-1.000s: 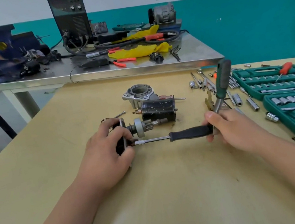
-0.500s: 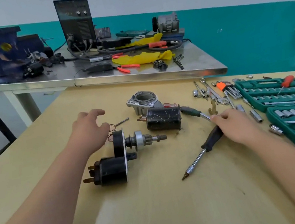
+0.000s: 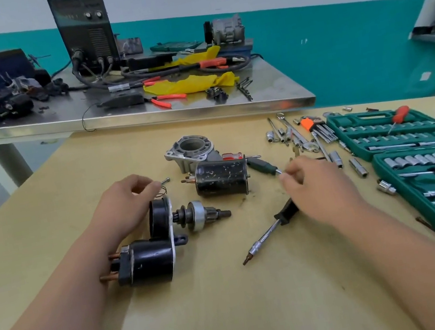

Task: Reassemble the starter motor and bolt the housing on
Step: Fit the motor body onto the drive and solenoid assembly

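Left hand (image 3: 127, 203): my fingers are loosely curled just above the table and I see nothing held in them. The fingertips are close to the small bolt.
Solenoid assembly (image 3: 149, 262): lies on its side by my left wrist with the copper terminals pointing left. Its pinion shaft (image 3: 199, 215) sticks out to the right.
Small bolt (image 3: 165, 180): lies on the wooden table (image 3: 234, 306) just past my left fingertips, beside a thin wire ring.
Housing (image 3: 192, 149): bare aluminium, open bore facing up, farther back and touching the motor body. It is not bolted to anything.
Motor body (image 3: 221, 178): a black cylinder on its side, between my two hands.
Green-handled tool (image 3: 262, 166): lies just right of the motor body, its metal shaft running toward my right fingers.
Black-handled driver (image 3: 268, 235): lies flat and diagonal, tip toward me, the handle end partly under my right hand.
Right hand (image 3: 315, 186): blurred, fingers curled by the green tool's shaft. I cannot tell whether it is pinching anything.
Loose sockets (image 3: 336, 159): scattered beyond my right hand.
Socket case (image 3: 406, 133): green, open, at the right edge.
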Action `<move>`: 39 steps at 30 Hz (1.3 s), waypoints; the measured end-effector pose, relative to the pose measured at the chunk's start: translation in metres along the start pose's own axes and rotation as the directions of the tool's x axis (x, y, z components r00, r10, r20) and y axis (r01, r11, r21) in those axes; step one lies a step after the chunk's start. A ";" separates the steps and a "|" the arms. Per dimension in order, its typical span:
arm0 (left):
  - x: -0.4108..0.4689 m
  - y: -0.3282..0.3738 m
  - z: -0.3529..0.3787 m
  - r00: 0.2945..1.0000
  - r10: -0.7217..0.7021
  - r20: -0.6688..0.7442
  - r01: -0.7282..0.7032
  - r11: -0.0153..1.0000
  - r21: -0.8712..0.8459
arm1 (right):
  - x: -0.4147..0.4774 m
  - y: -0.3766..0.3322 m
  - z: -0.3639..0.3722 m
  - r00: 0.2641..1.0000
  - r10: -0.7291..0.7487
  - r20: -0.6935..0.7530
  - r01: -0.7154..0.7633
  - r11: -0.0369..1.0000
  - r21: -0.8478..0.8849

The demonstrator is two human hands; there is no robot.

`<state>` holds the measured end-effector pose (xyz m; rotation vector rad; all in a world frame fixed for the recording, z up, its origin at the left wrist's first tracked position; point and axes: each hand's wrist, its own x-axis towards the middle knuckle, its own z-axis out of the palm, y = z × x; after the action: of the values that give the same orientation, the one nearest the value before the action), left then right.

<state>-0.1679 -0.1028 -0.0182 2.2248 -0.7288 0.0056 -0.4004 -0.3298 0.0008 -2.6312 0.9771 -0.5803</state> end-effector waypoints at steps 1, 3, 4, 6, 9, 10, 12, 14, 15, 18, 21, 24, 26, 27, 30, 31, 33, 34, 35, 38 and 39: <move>0.001 0.001 0.000 1.000 0.006 0.025 -0.007 1.000 0.025 | -0.006 -0.012 0.002 0.998 -0.057 -0.009 0.057 0.997 0.046; 0.004 0.002 -0.001 0.999 0.003 0.042 -0.005 0.998 0.063 | -0.017 -0.034 0.008 0.985 -0.171 -0.014 0.171 0.982 0.078; 0.004 0.002 -0.003 1.000 -0.004 0.028 0.002 0.998 0.064 | -0.020 -0.043 0.012 0.977 -0.214 -0.013 0.214 0.971 0.102; 0.002 0.011 -0.012 0.998 -0.013 -0.067 0.016 0.999 0.050 | -0.025 -0.056 0.019 0.968 -0.251 -0.027 0.251 0.946 0.204; -0.012 0.045 -0.028 0.963 0.078 -0.258 -0.068 0.997 0.048 | -0.028 -0.064 0.019 0.964 -0.252 -0.082 0.264 0.888 0.378; -0.019 0.063 -0.029 0.958 0.137 -0.253 -0.123 0.990 0.069 | -0.029 -0.065 0.018 0.957 -0.278 -0.080 0.286 0.869 0.404; -0.035 0.101 -0.021 0.958 0.259 -0.119 -0.243 0.961 0.133 | -0.033 -0.067 0.015 0.920 -0.390 -0.047 0.375 0.835 0.402; -0.047 0.129 0.000 0.947 0.317 0.048 -0.320 0.936 0.143 | -0.033 -0.067 0.014 0.859 -0.508 -0.064 0.499 0.803 0.326; -0.052 0.137 0.010 0.946 0.307 0.107 -0.317 0.944 0.091 | -0.031 -0.065 0.014 0.850 -0.519 -0.091 0.521 0.799 0.300; -0.051 0.139 0.022 0.952 0.163 0.258 -0.102 0.967 -0.235 | -0.014 -0.047 0.009 0.897 -0.389 -0.208 0.438 0.840 0.320; -0.045 0.120 0.021 0.974 0.151 0.166 -0.138 0.986 -0.088 | 0.024 0.001 -0.006 0.968 -0.086 -0.237 0.148 0.955 0.257; -0.045 0.112 0.022 0.975 0.206 0.082 -0.202 0.978 -0.055 | 0.061 0.037 -0.016 0.994 0.112 -0.014 -0.113 0.977 -0.179; -0.047 0.113 0.026 0.968 0.234 0.087 -0.229 0.971 -0.063 | 0.078 0.040 -0.007 0.967 0.184 0.173 -0.093 0.896 -0.434; -0.048 0.113 0.029 0.964 0.247 0.094 -0.241 0.968 -0.070 | 0.082 0.038 -0.002 0.954 0.206 0.218 -0.082 0.878 -0.471; -0.054 0.115 0.037 0.965 0.221 0.144 -0.208 0.973 -0.099 | 0.087 0.033 0.008 0.947 0.221 0.232 -0.112 0.906 -0.409; -0.056 0.114 0.040 0.965 0.207 0.159 -0.193 0.977 -0.093 | 0.084 0.033 0.006 0.954 0.216 0.206 -0.133 0.925 -0.355; -0.061 0.114 0.044 0.967 0.199 0.157 -0.183 0.977 -0.113 | 0.074 0.028 -0.005 0.979 0.158 0.129 -0.144 0.983 -0.117; -0.063 0.116 0.045 0.969 0.200 0.147 -0.177 0.972 -0.152 | 0.066 0.022 -0.013 0.991 0.102 0.088 -0.106 0.994 0.040; -0.065 0.120 0.046 0.973 0.183 0.144 -0.147 0.962 -0.229 | 0.057 0.011 -0.023 0.998 0.015 0.065 -0.025 0.987 0.161; -0.072 0.140 0.047 0.920 0.042 0.389 0.257 0.687 -0.680 | 0.017 -0.037 -0.041 0.940 -0.296 0.168 0.231 0.917 0.326; -0.076 0.144 0.049 0.854 0.052 0.518 0.421 0.515 -0.746 | 0.004 -0.048 -0.038 0.911 -0.369 0.185 0.295 0.894 0.337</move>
<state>-0.3147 -0.1749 0.0288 1.2958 -0.5390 -0.8879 -0.3881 -0.3019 0.0535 -2.5219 0.3280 -0.4211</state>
